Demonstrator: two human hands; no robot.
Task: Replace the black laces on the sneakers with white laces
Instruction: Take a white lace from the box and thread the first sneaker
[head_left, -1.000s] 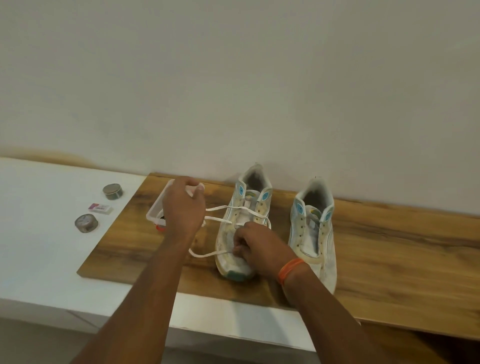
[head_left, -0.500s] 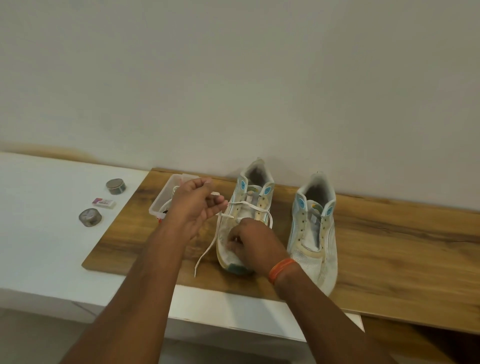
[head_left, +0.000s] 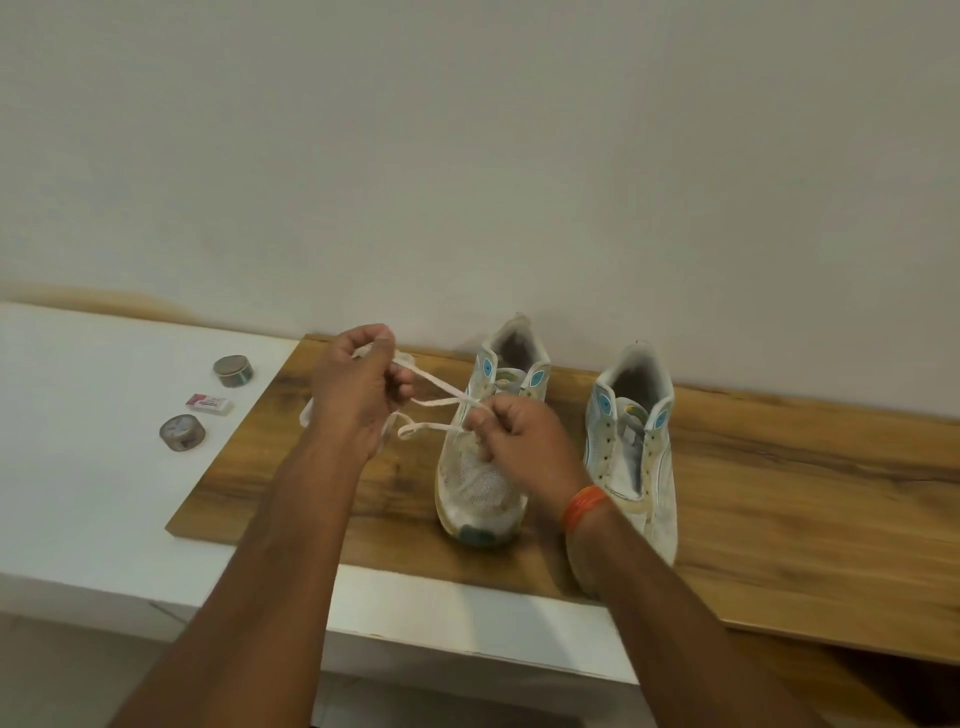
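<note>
Now both hands pinch the white lace (head_left: 441, 400); left hand (head_left: 358, 387), right hand (head_left: 519, 441).

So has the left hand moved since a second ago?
Yes. The left hand, gripping the white lace, has risen away from the wooden board, toward the wall.

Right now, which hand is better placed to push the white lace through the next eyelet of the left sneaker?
The right hand. It pinches the white lace directly over the left sneaker, at its eyelets. The left hand holds the lace up beside the shoe, farther from them.
</note>
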